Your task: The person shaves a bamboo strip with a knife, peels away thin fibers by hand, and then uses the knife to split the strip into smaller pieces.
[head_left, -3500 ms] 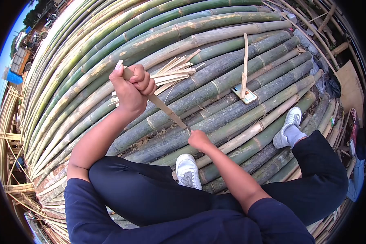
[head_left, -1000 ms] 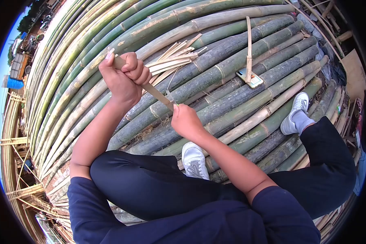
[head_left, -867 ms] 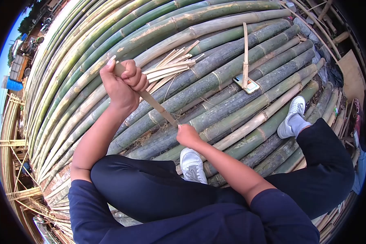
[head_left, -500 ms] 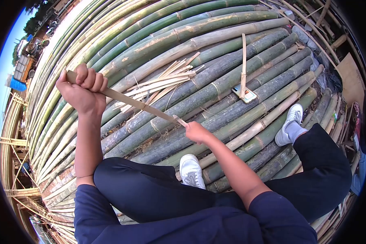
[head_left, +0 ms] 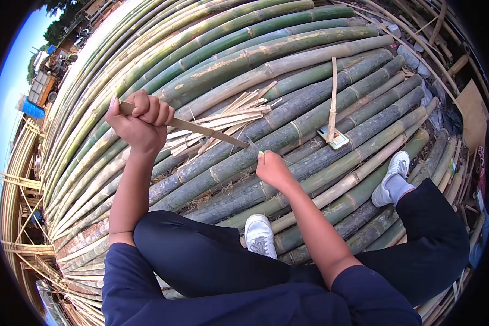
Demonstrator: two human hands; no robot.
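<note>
My left hand (head_left: 142,120) is closed in a fist around the upper end of a flat bamboo strip (head_left: 206,131), which slants down to the right. Near the strip's lower tip is my right hand (head_left: 275,170), its fingers curled and thumb pressed forward. A thin pale sliver (head_left: 253,143) sticks up from those fingers toward the tip; I cannot tell whether it is a blade or a shaving. Beneath both hands lie thick bamboo poles (head_left: 223,173), side by side. Behind the strip is a pile of split bamboo pieces (head_left: 228,120).
A phone (head_left: 338,140) lies on the poles to the right, with a long bamboo piece (head_left: 333,92) resting over its edge. My white shoes (head_left: 259,234) stand on the poles. A bamboo frame (head_left: 24,187) is at the left, and a truck (head_left: 40,88) is farther off.
Both hands have shifted slightly right in view, as has the whole scene. My right hand has drawn away from the strip's tip, opening a small gap.
</note>
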